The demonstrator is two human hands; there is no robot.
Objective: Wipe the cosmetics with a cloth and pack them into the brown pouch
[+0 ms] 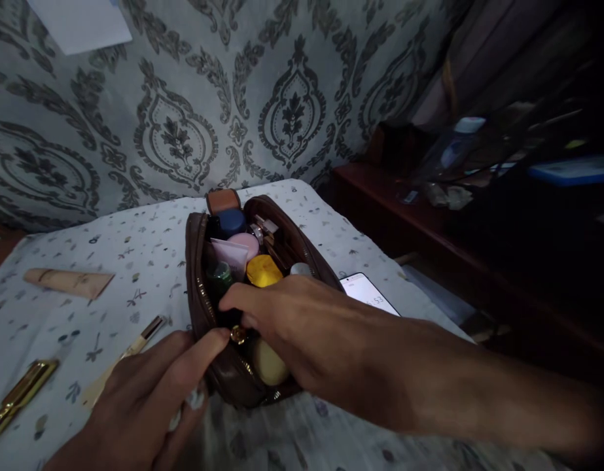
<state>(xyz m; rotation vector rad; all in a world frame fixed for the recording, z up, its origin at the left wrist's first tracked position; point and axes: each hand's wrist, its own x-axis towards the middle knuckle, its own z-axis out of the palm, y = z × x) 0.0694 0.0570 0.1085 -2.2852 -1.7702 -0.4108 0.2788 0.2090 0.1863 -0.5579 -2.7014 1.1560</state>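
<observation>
A brown cosmetic bag (196,261) lies unzipped on the bed, packed with small items. My right hand (286,314) reaches into it from the right, fingers bent down among the contents; what they grip, if anything, is hidden. My left hand (154,386) is closed on the bag's near left edge, with something small and white (196,398) between its fingers. A gold-coloured piece (238,335) shows between both hands. Around them in the bag sit a yellow round item (264,270), a green-topped bottle (220,276), a pink tube (230,255), a blue lid (231,221) and a pale rounded item (269,362).
On the patterned sheet lie a beige tube (69,281), a slim beige-and-gold stick (142,337) and a shiny gold object (24,396) at left. A lit phone (368,291) rests right of the bag. A dark red table (375,196) with a bottle (459,140) stands at right.
</observation>
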